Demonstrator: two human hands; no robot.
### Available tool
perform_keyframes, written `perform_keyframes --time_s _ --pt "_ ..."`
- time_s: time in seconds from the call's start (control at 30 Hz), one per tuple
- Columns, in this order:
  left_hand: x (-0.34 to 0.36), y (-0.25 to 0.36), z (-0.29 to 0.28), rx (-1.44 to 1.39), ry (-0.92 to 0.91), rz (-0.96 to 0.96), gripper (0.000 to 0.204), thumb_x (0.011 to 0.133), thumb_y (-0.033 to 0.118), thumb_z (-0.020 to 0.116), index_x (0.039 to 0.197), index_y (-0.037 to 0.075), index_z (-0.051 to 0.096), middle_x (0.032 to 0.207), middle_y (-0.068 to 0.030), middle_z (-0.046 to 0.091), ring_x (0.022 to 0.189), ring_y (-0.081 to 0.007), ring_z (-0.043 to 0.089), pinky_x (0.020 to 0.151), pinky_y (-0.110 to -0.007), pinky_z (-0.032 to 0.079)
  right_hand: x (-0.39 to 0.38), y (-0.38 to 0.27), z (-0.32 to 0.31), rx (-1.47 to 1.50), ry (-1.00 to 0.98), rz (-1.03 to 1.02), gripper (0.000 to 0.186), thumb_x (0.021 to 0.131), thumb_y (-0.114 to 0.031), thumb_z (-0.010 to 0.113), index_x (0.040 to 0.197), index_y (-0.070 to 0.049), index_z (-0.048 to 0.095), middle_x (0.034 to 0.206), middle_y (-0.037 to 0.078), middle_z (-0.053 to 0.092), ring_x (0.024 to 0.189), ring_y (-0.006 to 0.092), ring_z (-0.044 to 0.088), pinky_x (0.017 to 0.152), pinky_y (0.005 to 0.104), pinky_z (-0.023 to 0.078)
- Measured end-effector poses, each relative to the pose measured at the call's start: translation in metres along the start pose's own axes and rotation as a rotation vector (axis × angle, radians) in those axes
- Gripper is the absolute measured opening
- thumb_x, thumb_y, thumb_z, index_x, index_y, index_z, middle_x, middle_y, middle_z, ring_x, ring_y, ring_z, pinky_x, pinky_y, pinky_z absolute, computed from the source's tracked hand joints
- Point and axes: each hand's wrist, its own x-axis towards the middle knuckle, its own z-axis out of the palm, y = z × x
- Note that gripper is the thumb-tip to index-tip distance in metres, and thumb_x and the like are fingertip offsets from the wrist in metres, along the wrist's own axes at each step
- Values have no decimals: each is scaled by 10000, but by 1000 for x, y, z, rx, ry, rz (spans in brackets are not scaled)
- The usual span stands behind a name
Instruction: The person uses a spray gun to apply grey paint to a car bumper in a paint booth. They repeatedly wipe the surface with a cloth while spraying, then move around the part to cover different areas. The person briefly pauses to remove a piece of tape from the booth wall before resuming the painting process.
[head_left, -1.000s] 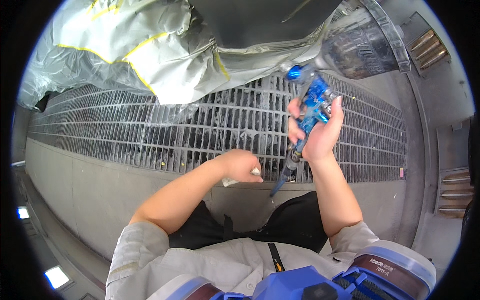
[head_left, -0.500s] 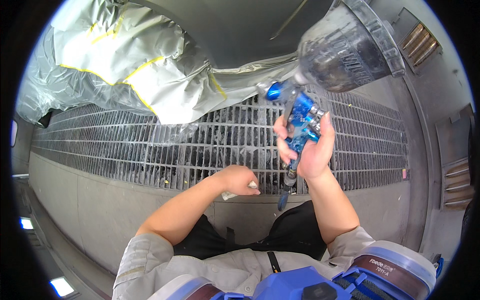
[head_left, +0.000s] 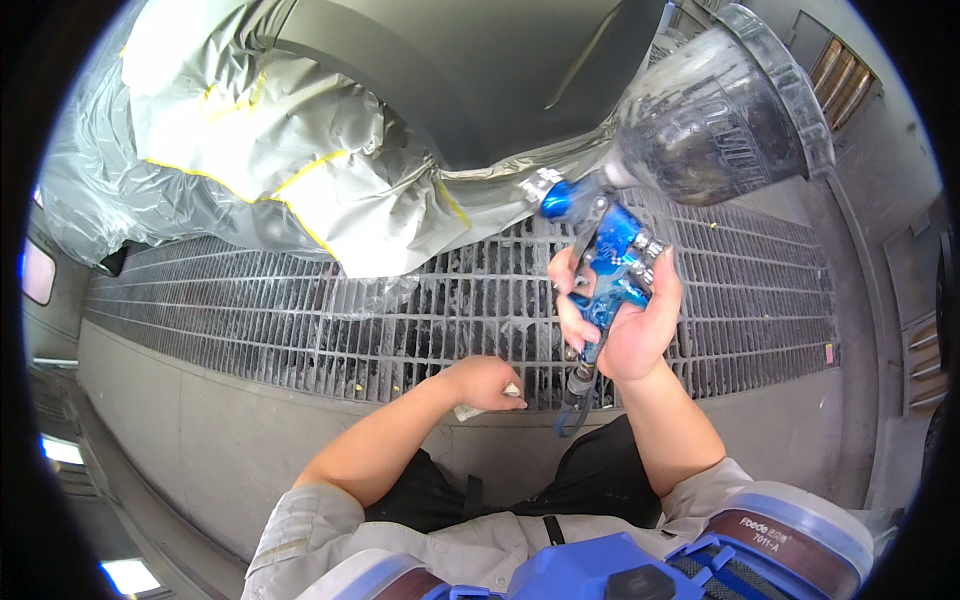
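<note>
A blue spray gun (head_left: 612,240) is gripped by its handle in my right hand (head_left: 640,318), with the fingers round the trigger side. Its silver nozzle points up and left, toward the car panel. On top sits a large, cloudy, paint-stained cup (head_left: 715,115), tilted to the right. An air hose (head_left: 575,405) hangs from the bottom of the handle. My left hand (head_left: 485,383) is closed round a crumpled whitish cloth (head_left: 468,411), held low over the near edge of the floor grating. Most of the cloth is hidden by the hand.
A dark grey car panel (head_left: 480,70) with a wheel arch stands ahead. Masking film (head_left: 250,110) with yellow tape covers the area to its left. Metal floor grating (head_left: 450,310) runs across below. A blue respirator (head_left: 590,570) with round filters fills the lower edge.
The view has shifted, so the panel, film and grating sit lower and further right. More of the panel shows. Both hands keep their holds on the spray gun and the cloth.
</note>
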Motion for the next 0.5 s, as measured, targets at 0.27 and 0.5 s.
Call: perform_keyframes --time_s 0.27,0.5 --pt "-8 -8 4 9 -29 -41 340 900 483 733 1028 183 827 927 -152 776 906 -379 737 804 -490 579 -4 8 14 139 -186 154 879 998 -826 222 1133 -18 542 871 108 576 440 105 437 407 276 416" --pt "-6 -15 3 17 -32 -43 337 946 501 713 1045 200 830 974 -135 786 893 -360 741 806 -463 576 3 -10 8 -59 39 -123 851 1011 -796 209 1019 -14 545 854 70 572 444 104 420 400 269 386"
